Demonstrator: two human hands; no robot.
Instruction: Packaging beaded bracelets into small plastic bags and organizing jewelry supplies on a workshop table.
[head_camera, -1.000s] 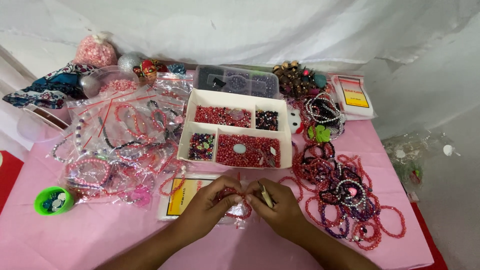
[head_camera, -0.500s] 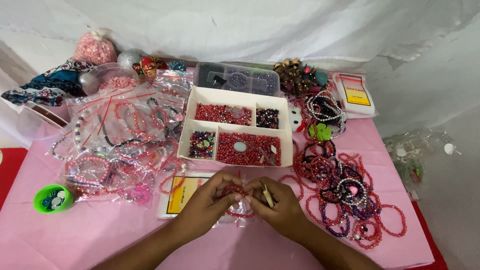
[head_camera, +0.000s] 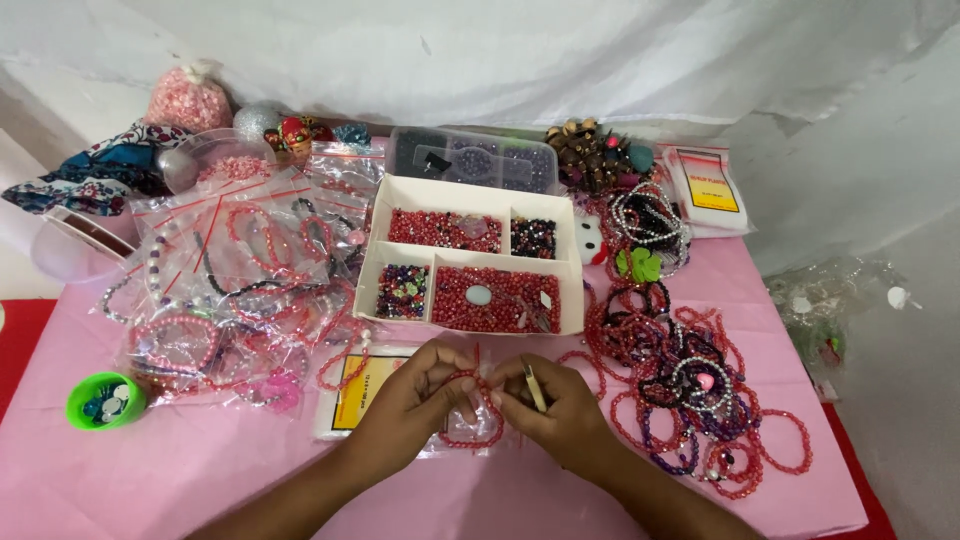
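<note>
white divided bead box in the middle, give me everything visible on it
The white divided box is a shallow, open tray, cardboard by its look, lying flat on the pink tablecloth just beyond both hands. Partitions make four compartments: red beads upper left, dark beads upper right, mixed coloured beads lower left, more red beads with a pale oval piece lower right. A clear lidded organiser sits behind it.

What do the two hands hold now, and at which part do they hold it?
Both hands, left hand and right hand, pinch the top of a red bead bracelet; its loop hangs below.
</note>
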